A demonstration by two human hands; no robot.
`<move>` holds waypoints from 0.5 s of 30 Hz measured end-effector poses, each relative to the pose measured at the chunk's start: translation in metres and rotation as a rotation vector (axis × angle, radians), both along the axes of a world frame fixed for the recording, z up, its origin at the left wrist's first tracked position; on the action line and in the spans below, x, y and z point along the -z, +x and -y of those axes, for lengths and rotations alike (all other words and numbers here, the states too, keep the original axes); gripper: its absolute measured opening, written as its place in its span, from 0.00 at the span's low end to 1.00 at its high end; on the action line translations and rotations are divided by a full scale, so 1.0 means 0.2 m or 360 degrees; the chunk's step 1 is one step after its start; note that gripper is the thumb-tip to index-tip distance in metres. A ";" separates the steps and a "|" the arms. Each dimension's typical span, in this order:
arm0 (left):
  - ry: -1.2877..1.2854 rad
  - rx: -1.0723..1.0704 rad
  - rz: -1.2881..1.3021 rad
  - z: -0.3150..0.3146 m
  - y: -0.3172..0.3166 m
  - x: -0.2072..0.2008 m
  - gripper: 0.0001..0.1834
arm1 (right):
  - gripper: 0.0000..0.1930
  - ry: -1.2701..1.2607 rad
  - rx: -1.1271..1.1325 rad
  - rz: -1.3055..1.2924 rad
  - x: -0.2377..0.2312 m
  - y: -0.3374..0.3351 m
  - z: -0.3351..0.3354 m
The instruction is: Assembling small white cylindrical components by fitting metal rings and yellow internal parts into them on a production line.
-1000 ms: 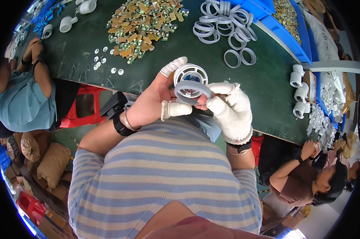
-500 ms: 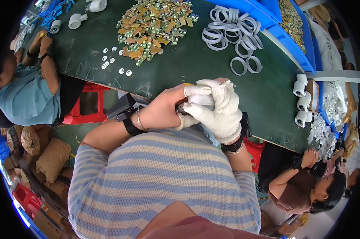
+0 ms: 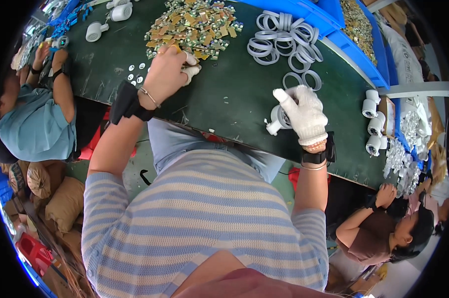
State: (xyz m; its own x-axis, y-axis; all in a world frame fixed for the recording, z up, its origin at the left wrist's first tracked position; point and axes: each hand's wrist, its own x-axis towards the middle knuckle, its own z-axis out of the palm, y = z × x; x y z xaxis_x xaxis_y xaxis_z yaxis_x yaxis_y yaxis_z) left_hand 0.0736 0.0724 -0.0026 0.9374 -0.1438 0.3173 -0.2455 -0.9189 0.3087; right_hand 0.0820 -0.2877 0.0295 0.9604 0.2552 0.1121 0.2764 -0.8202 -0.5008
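My left hand point(image 3: 171, 72) rests at the near edge of a heap of small green and tan circuit boards point(image 3: 197, 27). White coverings are on its thumb and a finger, and the fingertips are drawn together; what lies between them is hidden. Toward the table's front edge, my right hand point(image 3: 305, 113), in a white knitted glove, is curled against a white camera-like housing point(image 3: 276, 122) with a short bracket. Its thumb sticks out to the left, off the housing, and its other fingertips are hidden. Grey rings point(image 3: 311, 79) lie just beyond this hand.
Small white discs point(image 3: 131, 67) lie left of my left hand. Blue bins point(image 3: 356, 49) line the far right side. More white housings stand at right point(image 3: 371, 124) and far left point(image 3: 96, 31). Co-workers sit on both sides, one in a teal shirt point(image 3: 38, 119), another in brown point(image 3: 366, 236).
My hands have parted from around a white object near my chest. The left reached forward and left to the circuit boards; the right moved right with the housing, now seen at the table's front.
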 end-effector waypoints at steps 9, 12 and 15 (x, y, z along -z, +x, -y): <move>-0.0928 -0.0130 -0.0310 0.09 -0.10 -0.08 0.12 | 0.14 -0.0090 -0.0170 0.0499 -0.08 -0.34 -0.08; -0.1467 -0.0102 -0.0588 0.19 -0.17 -0.09 0.11 | 0.14 -0.0158 -0.0154 0.0499 0.05 -0.38 -0.09; -0.2090 0.0129 -0.1032 0.26 -0.21 -0.05 0.14 | 0.10 -0.0123 -0.0105 0.0739 0.12 -0.36 -0.10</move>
